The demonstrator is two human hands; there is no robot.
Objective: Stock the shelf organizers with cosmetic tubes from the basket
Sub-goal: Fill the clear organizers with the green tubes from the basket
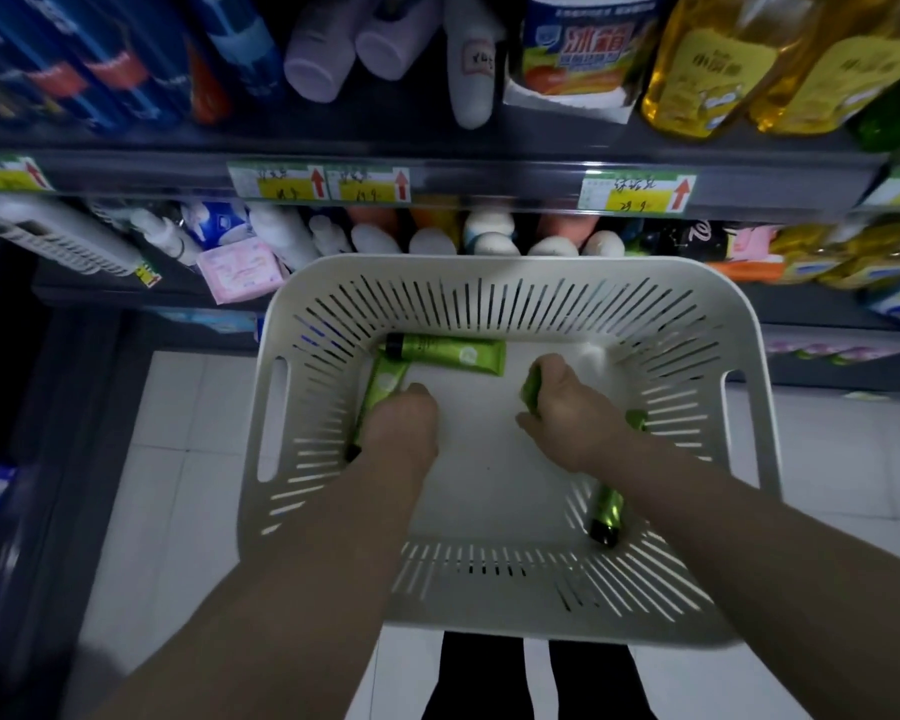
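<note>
A white slotted basket (489, 283) sits in front of me below the shelves. Both my hands are inside it. My left hand (398, 431) grips a green cosmetic tube (380, 389) lying along the basket's left wall, black cap toward me. My right hand (565, 410) curls round another green tube (531, 389), whose end sticks out above my fingers. A third green tube (453, 353) lies across the basket's far side. A fourth (606, 514) lies under my right forearm, partly hidden, black cap toward me.
Store shelves rise beyond the basket, with a rail of price tags (323, 184) above white bottles (432, 241) and pink packs (237, 270). Yellow oil bottles (707, 70) and blue cans (100, 54) stand on the upper shelf. White floor tiles (178, 459) lie below.
</note>
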